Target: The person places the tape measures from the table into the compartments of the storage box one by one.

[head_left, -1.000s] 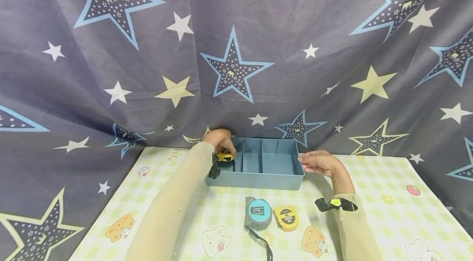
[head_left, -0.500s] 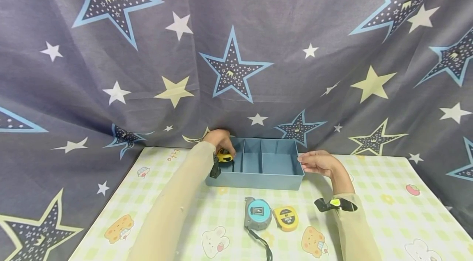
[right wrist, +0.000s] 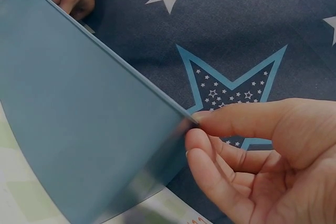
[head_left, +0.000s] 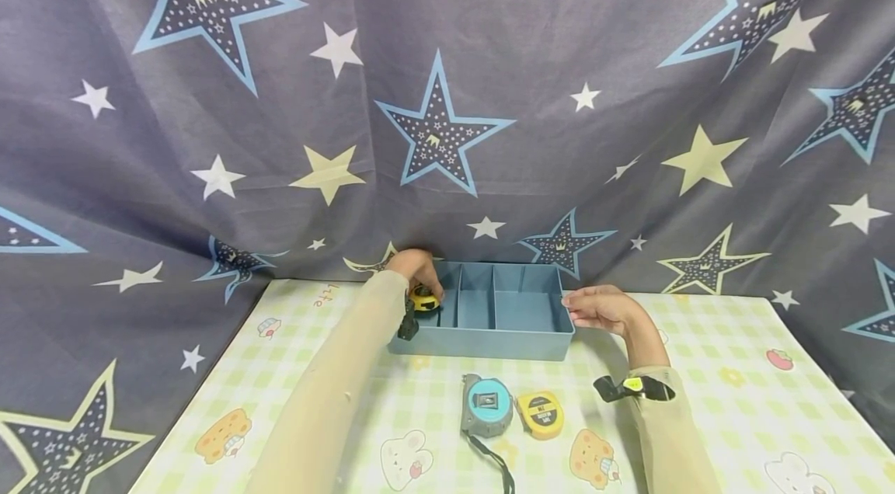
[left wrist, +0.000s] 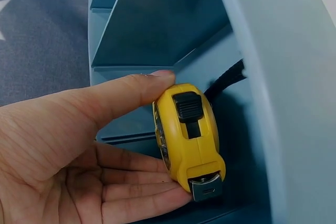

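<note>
A blue-grey divided box [head_left: 482, 343] stands near the back of the table. Inside its left compartment my left hand [head_left: 418, 270] grips a yellow tape measure [left wrist: 197, 135] between thumb and fingers. The tape measure has a black slide button, a metal hook at its end and a black strap [left wrist: 226, 82] trailing off toward the box wall. My right hand [head_left: 603, 307] pinches the rim at the box's right end, thumb and fingertips on either side, as the right wrist view shows. Its other fingers are curled beneath.
In front of the box lie a grey and turquoise tape measure [head_left: 487, 405] with a black wrist strap [head_left: 495, 457] and a second yellow tape measure [head_left: 541, 414]. The tablecloth [head_left: 734, 416] is green checked. A star-patterned curtain [head_left: 433, 222] hangs close behind the box.
My left hand and the yellow tape measure sit slightly lower in the left compartment. My right hand keeps its pinch on the rim, and the two tape measures in front have not moved.
</note>
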A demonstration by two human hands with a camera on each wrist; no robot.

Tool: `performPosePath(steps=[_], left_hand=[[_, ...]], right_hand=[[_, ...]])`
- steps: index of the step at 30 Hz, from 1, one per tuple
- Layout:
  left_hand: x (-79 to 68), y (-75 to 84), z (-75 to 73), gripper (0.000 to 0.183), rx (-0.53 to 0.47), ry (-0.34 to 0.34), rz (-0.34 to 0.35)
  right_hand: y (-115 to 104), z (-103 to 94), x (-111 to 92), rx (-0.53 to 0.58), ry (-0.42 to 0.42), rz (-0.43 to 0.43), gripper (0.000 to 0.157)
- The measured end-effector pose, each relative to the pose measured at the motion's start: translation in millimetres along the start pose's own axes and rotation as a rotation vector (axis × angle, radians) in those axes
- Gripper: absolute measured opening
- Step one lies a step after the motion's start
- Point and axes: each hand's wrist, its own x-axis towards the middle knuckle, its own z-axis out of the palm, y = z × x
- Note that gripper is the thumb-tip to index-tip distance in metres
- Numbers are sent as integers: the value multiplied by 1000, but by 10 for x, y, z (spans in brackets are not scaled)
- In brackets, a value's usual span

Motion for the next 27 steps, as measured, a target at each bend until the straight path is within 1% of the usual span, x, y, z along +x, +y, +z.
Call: performPosePath(steps=[4, 6, 9, 11, 13, 17, 21, 24, 27], left_hand=[[-11, 22, -18, 91, 20, -16, -23], [-19, 36, -35, 90, 24, -52, -44], [-25, 53, -52, 89, 1, -114, -82], [-24, 57, -57, 88, -18, -141, -97], [-26, 57, -52, 87, -33, -141, -101], [-16, 46, -36, 87, -27, -124, -88], [3, 32, -21, 87, 25, -100, -71], [11, 37, -26, 87, 63, -107, -74], [32, 45, -32, 88, 73, -128, -83]], right_hand=[[-4, -4, 4, -1, -2, -3, 17], [-5, -7, 6, -2, -1, -4, 17], [-6, -6, 9, -9, 0, -5, 16], [-6, -7, 12, -12, 1, -4, 16], [-6, -8, 12, -13, 0, -3, 16], [-2, -15, 8, -5, -11, -7, 17], [4, -10, 0, -1, -19, -8, 18], [-3, 4, -9, -4, -17, -5, 17], [-6, 9, -11, -5, -18, -8, 17]])
